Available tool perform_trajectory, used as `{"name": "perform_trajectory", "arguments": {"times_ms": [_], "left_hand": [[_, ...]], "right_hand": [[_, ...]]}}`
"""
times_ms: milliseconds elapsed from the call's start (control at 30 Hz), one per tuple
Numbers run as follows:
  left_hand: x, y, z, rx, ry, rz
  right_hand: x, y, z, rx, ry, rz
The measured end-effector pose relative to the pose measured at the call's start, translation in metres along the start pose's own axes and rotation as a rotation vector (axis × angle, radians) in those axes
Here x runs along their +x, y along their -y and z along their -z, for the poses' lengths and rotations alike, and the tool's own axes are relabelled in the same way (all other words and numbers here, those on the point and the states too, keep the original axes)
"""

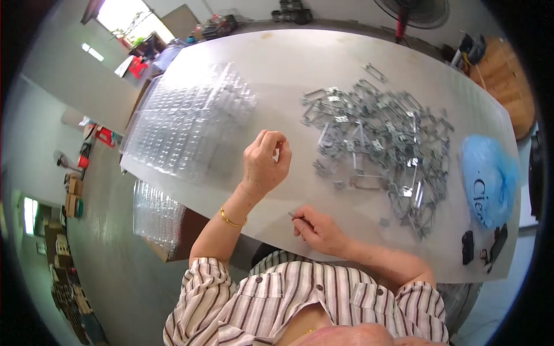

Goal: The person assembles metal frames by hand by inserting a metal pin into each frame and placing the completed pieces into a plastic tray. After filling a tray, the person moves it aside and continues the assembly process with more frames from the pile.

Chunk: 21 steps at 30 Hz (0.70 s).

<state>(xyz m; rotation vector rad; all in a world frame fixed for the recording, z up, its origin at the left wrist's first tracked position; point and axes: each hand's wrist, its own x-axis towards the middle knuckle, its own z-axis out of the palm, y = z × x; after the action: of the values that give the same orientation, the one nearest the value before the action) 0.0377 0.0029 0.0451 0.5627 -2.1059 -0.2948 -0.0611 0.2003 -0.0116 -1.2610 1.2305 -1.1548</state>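
Note:
My left hand (266,160), with a gold bracelet (232,219) at its wrist, is raised over the table between the clear plastic trays and the pile of metal parts. Its fingers are curled and pinched against the thumb; anything between them is too small to make out. Close to the table's front edge, my right hand (318,232) is closed on a small grey metal piece (293,215), whose tip pokes out past the fingers. Many grey metal brackets (375,135) lie in a loose heap right of centre. Clear plastic trays with rows of compartments (184,121) lie at the left.
The white table (288,57) fills the middle. A blue plastic bag (489,181) sits at its right side, near a small black object (467,248). Below the left edge, more clear trays (156,216) rest on a cardboard box. A fan (412,11) stands beyond the far edge.

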Motion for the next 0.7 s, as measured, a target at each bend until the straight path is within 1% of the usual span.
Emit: {"name": "perform_trajectory", "arguments": {"times_ms": [33, 67, 133, 167, 233, 267, 333, 367, 433, 467, 533, 567, 633, 667, 700], "left_hand": [[-0.001, -0.002, -0.008, -0.036, 0.035, 0.053], [-0.002, -0.003, -0.017, -0.049, 0.048, 0.053], [-0.005, -0.006, -0.034, -0.071, 0.126, 0.101], [-0.005, -0.009, -0.039, -0.076, 0.142, 0.108], [-0.005, -0.011, -0.052, -0.094, 0.173, 0.115], [-0.003, -0.012, -0.055, -0.093, 0.182, 0.118], [-0.002, -0.013, -0.065, -0.088, 0.180, 0.189], [0.000, -0.013, -0.069, -0.086, 0.185, 0.191], [0.002, -0.012, -0.073, -0.121, 0.180, 0.264], [0.002, -0.011, -0.074, -0.118, 0.184, 0.266], [0.001, -0.008, -0.078, -0.095, 0.175, 0.286], [-0.001, -0.007, -0.078, -0.105, 0.186, 0.286], [-0.003, -0.004, -0.078, -0.056, 0.217, 0.329], [-0.004, -0.004, -0.079, -0.078, 0.232, 0.322], [-0.005, -0.005, -0.079, -0.085, 0.231, 0.387]], "right_hand": [[-0.006, 0.000, 0.003, -0.069, 0.021, 0.083], [-0.010, -0.006, 0.005, -0.064, 0.006, 0.073], [-0.014, -0.018, 0.007, -0.133, 0.012, 0.277], [-0.017, -0.018, 0.008, -0.123, 0.006, 0.264], [-0.016, -0.016, 0.008, -0.239, 0.008, 0.342], [-0.016, -0.015, 0.008, -0.231, 0.005, 0.338], [-0.016, -0.016, 0.009, -0.200, 0.020, 0.262], [-0.015, -0.016, 0.010, -0.195, 0.020, 0.261], [-0.014, -0.012, 0.011, -0.168, 0.035, 0.242], [-0.014, -0.012, 0.012, -0.162, 0.036, 0.241], [-0.015, -0.014, 0.014, -0.116, 0.090, 0.171], [-0.015, -0.016, 0.013, -0.114, 0.080, 0.161], [-0.014, -0.019, 0.012, -0.108, 0.033, 0.274], [-0.015, -0.019, 0.013, -0.113, 0.010, 0.260], [-0.016, -0.018, 0.013, -0.104, 0.043, 0.247]]}}
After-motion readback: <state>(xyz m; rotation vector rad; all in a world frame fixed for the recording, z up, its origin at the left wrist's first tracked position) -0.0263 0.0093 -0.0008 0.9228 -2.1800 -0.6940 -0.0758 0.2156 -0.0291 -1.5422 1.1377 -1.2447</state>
